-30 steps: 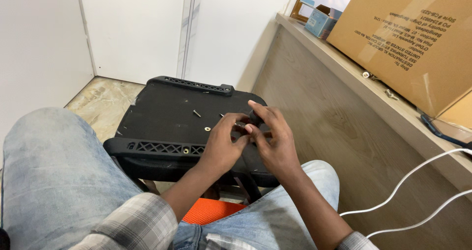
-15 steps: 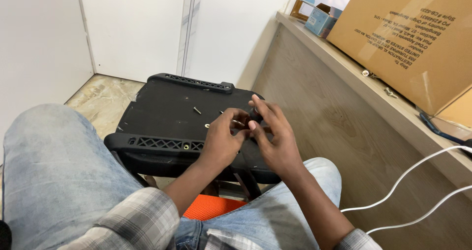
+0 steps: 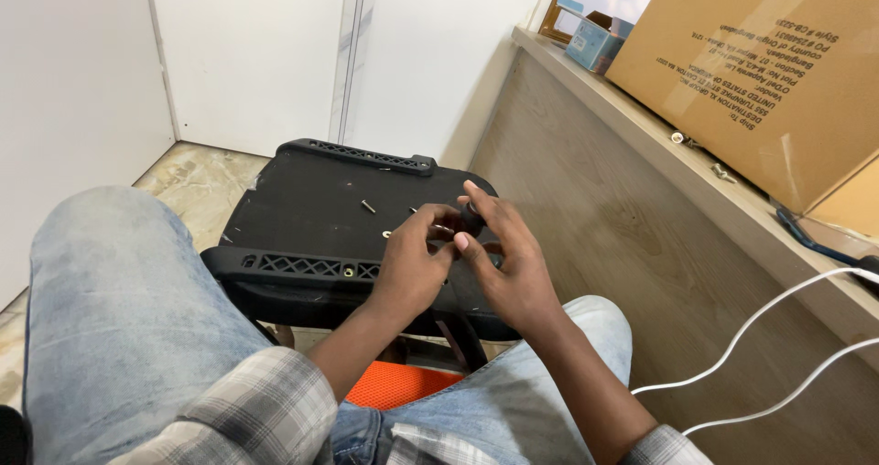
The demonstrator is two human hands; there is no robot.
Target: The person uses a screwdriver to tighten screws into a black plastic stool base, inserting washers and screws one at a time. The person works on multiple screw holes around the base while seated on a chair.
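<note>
Right then, from the head camera both hands were seen gathered over the near right part of an upturned black chair seat base (image 3: 311,200), which rested across the person's lap. A small dark knob-like part (image 3: 472,218) was pinched between the thumb and fingertips of the right hand (image 3: 513,273), so that hand was closed on it. The left hand (image 3: 412,264) was curled just beside it, fingertips brought in toward the same piece; whether anything was gripped there could not be told. The part was held slightly above the base surface, at the right hand's fingertips and to the right of the left hand's. A loose bolt (image 3: 368,206) was seen lying on the base, up and to the left of both hands, nearer the left one, its long axis slanted across the panel.
</note>
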